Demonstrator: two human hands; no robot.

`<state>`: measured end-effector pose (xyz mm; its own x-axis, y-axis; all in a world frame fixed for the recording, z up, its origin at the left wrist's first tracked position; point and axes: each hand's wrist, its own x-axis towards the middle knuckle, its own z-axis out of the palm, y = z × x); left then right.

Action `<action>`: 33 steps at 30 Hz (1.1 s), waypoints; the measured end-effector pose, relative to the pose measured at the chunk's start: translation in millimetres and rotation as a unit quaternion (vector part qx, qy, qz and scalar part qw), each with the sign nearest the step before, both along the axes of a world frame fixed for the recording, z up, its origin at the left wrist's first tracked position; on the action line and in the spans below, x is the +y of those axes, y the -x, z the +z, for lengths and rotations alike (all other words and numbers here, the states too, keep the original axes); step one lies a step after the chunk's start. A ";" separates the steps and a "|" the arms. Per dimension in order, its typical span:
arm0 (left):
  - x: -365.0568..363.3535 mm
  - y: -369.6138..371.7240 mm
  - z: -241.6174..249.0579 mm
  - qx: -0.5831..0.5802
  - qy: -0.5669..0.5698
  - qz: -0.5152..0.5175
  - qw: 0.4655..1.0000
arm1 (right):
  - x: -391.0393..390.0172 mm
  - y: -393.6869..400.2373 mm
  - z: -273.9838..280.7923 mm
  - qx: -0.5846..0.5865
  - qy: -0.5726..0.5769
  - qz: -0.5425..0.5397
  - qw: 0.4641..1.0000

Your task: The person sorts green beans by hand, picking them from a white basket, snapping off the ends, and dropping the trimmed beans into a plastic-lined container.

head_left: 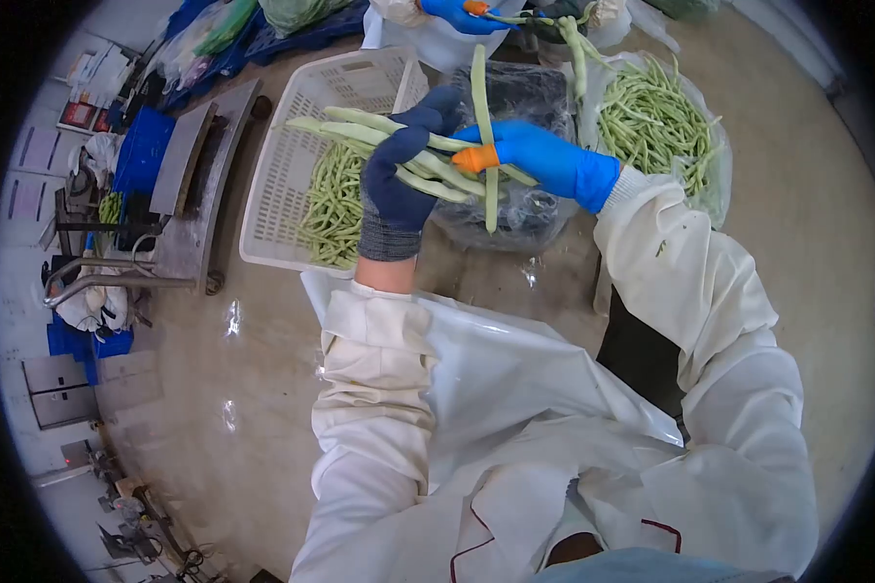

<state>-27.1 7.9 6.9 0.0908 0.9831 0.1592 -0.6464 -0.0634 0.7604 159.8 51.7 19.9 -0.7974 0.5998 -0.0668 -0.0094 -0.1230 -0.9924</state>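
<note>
My left hand [396, 189], in a dark knitted glove, is closed around a bundle of long flat green beans [350, 133] that stick out on both sides. Beside it, my right hand [551, 163] wears a blue glove with an orange cover on the thumb. Its thumb and fingers pinch a single green bean [479, 87] standing crosswise to the bundle. Both hands are above a dark plastic-lined container [544, 97]. The right fingertips are partly hidden behind the beans.
A white slatted crate [272, 199] with cut green beans [332, 209] stands at left. At right is a clear plastic bag [717, 185] full of beans [651, 117]. Opposite, another person's blue-gloved hand [467, 15] holds beans. A metal cart [199, 185] stands farther left.
</note>
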 end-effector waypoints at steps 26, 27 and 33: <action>-17.0 -5.3 7.0 0.297 0.055 0.028 0.953 | -14.4 -1.4 -17.4 -0.259 -0.193 0.050 0.945; -16.9 -5.1 6.6 0.304 0.038 0.026 0.952 | -15.5 -1.4 -12.5 -0.293 -0.195 0.056 0.934; -20.6 -6.2 9.9 0.307 0.074 0.026 0.948 | -13.6 -1.5 -25.5 -0.251 -0.163 0.075 0.951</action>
